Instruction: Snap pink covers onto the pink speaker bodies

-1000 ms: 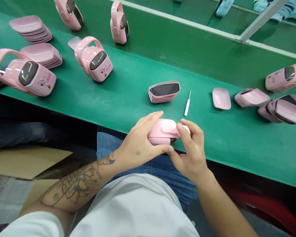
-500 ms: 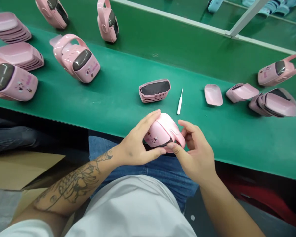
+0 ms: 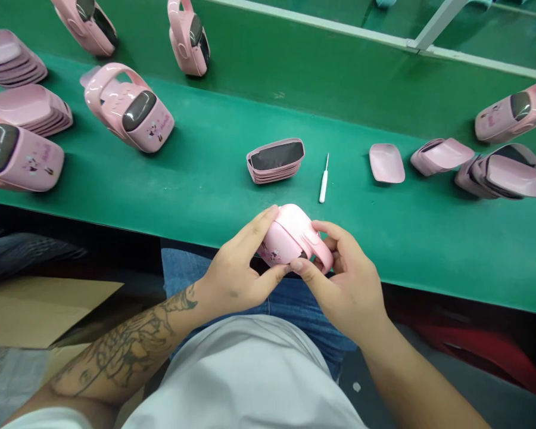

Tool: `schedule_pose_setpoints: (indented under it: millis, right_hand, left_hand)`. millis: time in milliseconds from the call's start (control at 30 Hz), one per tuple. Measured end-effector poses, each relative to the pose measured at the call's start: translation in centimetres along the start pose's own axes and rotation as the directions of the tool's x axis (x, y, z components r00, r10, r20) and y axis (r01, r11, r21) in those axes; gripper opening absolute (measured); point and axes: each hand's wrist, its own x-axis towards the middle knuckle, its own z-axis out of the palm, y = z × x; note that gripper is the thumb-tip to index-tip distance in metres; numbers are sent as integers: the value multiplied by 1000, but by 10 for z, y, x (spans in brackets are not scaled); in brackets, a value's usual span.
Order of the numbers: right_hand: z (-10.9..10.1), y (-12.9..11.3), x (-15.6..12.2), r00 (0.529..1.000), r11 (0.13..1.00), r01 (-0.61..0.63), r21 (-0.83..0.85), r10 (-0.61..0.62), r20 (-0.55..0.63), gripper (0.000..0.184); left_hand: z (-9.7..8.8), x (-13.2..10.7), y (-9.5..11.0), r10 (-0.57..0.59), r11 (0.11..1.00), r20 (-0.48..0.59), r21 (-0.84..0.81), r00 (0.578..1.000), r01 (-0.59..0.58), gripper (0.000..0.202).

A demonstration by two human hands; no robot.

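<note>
Both hands hold a pink plastic case (image 3: 290, 241) over the near edge of the green belt (image 3: 214, 208). A small printed cartoon figure shows on its lower left face, and its curved handle points right. My left hand (image 3: 239, 268) grips the left end, and my right hand (image 3: 343, 274) wraps the handle end. The fingers hide much of the case's underside. Beyond the hands, a white-handled pick (image 3: 324, 182) lies on the belt. To its left is a stack of pink shells with dark panels (image 3: 276, 161), and to its right lies a single pink shell (image 3: 386, 163).
Finished pink cases with handles (image 3: 127, 107) and stacked shells (image 3: 27, 107) stand at the left; more pink parts (image 3: 502, 170) lie at the right. A second green belt (image 3: 321, 47) runs behind a white rail (image 3: 433, 24). Cardboard (image 3: 44, 310) lies at lower left, below the belt.
The case has turned in my hands, bringing its printed face up toward me and its handle round to the right. The view has also shifted, moving the belt items slightly left.
</note>
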Motion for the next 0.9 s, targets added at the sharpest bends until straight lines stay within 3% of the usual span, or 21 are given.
schedule_pose_setpoints:
  millis: [233,400,700,800,900]
  right_hand:
    - [4,11,4,999,992,3,126,2,-38,57]
    - [6,4,7,998,978,29,208,-17,-59,53]
    - [11,10,3,983,986,154,68,-147,-107,44]
    - [10,7,2,985,987,149,68,-142,-93,42]
    - [8,4,0,990,989,132,69,-128,-64,40]
  left_hand:
    - [0,-3,6,-79,997,-48,-22,996,78,84]
    - [2,-7,5,-58,998,-92,-43,994,55,82]
    - [6,-11,6,-126,991,-125,-56,984,120,82]
    - [-1,-4,-2,-124,987,-63,-110,990,116,76]
    - [-13,9,-21,-139,933,102,-320,985,165,72]
